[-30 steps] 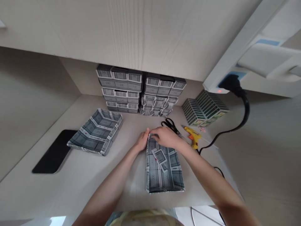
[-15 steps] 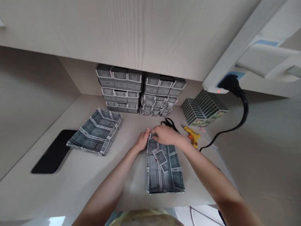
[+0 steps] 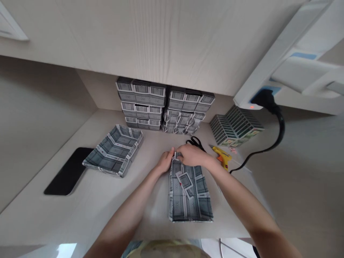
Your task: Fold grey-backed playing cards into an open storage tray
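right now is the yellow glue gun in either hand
No, the yellow glue gun lies on the table, with the left hand and right hand at the patterned tray.

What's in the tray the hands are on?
Loose cards lie overlapping in the tray, with a red speck at their edge. The right hand hides part of the far end; what's beneath isn't visible.

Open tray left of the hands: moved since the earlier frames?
No. The open tray keeps its place against the stacked boxes at the back; both shift slightly right in the picture together, which looks like camera motion.
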Motion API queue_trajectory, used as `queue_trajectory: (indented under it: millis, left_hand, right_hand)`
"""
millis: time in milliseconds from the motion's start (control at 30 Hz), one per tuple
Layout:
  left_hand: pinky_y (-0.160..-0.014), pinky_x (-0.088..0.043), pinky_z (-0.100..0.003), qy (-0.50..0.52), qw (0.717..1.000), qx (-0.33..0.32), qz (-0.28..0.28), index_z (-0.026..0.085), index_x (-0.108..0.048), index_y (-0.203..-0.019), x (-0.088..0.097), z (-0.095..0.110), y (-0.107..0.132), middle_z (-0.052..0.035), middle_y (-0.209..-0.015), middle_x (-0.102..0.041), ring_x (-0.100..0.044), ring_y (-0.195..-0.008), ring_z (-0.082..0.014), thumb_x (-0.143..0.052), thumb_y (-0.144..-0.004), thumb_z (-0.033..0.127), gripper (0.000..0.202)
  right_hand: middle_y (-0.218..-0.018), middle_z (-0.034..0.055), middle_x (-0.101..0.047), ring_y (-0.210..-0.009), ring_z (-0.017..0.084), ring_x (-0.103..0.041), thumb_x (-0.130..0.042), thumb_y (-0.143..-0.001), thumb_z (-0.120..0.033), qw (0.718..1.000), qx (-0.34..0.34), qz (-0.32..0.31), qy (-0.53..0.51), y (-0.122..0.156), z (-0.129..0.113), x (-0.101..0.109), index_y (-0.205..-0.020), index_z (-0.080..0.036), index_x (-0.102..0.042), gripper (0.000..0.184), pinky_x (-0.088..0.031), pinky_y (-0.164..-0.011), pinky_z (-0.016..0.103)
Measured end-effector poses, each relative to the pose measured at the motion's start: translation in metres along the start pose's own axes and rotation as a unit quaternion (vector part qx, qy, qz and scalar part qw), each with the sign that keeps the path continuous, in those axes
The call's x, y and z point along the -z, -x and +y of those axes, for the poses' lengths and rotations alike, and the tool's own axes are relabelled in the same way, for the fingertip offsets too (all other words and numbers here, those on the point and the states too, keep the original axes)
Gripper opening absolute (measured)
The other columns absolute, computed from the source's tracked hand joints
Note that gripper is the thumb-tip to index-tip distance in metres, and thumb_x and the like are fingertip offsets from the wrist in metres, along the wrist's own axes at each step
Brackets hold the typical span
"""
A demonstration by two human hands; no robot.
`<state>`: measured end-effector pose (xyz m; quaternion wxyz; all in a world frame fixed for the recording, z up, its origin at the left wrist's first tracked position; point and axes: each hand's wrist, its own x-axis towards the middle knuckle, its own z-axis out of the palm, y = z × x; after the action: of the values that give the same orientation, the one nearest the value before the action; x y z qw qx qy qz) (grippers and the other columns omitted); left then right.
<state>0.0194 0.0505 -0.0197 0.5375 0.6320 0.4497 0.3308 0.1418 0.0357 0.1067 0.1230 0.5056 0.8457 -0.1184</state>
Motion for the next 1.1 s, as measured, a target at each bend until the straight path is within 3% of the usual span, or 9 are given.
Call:
queue_trajectory:
  millis: [333,600,733,833,967,1100]
  left_hand:
    - [-0.051,-0.032,-0.024,0.007,1.0,-0.006,0.012,0.017,-0.039,-0.049,-0.001,0.0,0.0,0.002,-0.048,-0.037,-0.036,-0.052,-0.0116,-0.016,-0.074,0.069,0.062]
    - [-0.064,-0.039,-0.029,0.026,0.999,-0.013,0.024,0.014,-0.05,-0.061,-0.002,-0.005,-0.001,-0.0019,-0.06,-0.053,-0.046,-0.063,-0.0147,-0.015,-0.076,0.069,0.067]
    - [-0.074,-0.041,-0.032,0.074,0.997,0.005,-0.007,0.011,-0.058,-0.073,-0.001,-0.008,0.001,-0.005,-0.073,-0.062,-0.052,-0.075,-0.018,-0.018,-0.075,0.07,0.071]
    - [-0.087,-0.038,-0.035,0.172,0.984,0.001,-0.053,0.011,-0.06,-0.091,-0.002,-0.008,0.002,-0.0073,-0.09,-0.065,-0.054,-0.092,-0.0203,-0.02,-0.076,0.07,0.073]
    - [-0.102,-0.026,-0.037,0.287,0.953,-0.022,-0.098,0.014,-0.057,-0.108,-0.005,-0.003,0.002,-0.0086,-0.109,-0.061,-0.046,-0.113,-0.021,-0.021,-0.077,0.068,0.072]
    - [-0.106,-0.019,-0.036,0.328,0.937,-0.037,-0.115,0.015,-0.056,-0.112,-0.007,0.001,0.0,-0.0096,-0.115,-0.059,-0.04,-0.12,-0.0212,-0.021,-0.077,0.068,0.073]
  right_hand:
    - [-0.095,0.0168,-0.063,-0.088,0.024,-0.059,-0.044,-0.079,-0.014,0.998,-0.001,0.033,0.05,0.006,-0.015,-0.004,-0.096,-0.009,-0.06,0.024,-0.041,-0.07,0.029]
    - [-0.107,0.0168,-0.055,-0.098,0.022,-0.051,-0.035,-0.081,-0.006,0.996,-0.001,0.066,0.057,0.005,-0.018,-0.023,-0.11,-0.007,-0.049,0.033,-0.041,-0.082,0.031]
    - [-0.104,0.015,-0.054,-0.097,0.021,-0.05,-0.031,-0.083,-0.006,0.994,-0.022,0.086,0.066,0.003,-0.022,-0.028,-0.108,-0.008,-0.05,0.031,-0.042,-0.082,0.031]
    - [-0.101,0.0152,-0.055,-0.096,0.022,-0.05,-0.029,-0.085,-0.008,0.991,-0.03,0.101,0.084,0.002,-0.024,-0.03,-0.106,-0.009,-0.051,0.03,-0.043,-0.08,0.032]
    - [-0.101,0.0168,-0.054,-0.099,0.025,-0.049,-0.028,-0.085,-0.008,0.988,-0.02,0.115,0.097,0.001,-0.025,-0.033,-0.107,-0.007,-0.05,0.031,-0.042,-0.081,0.034]
    - [-0.104,0.0167,-0.053,-0.102,0.024,-0.047,-0.03,-0.082,-0.005,0.99,0.011,0.117,0.073,0.0,-0.023,-0.036,-0.11,-0.005,-0.049,0.034,-0.04,-0.085,0.034]
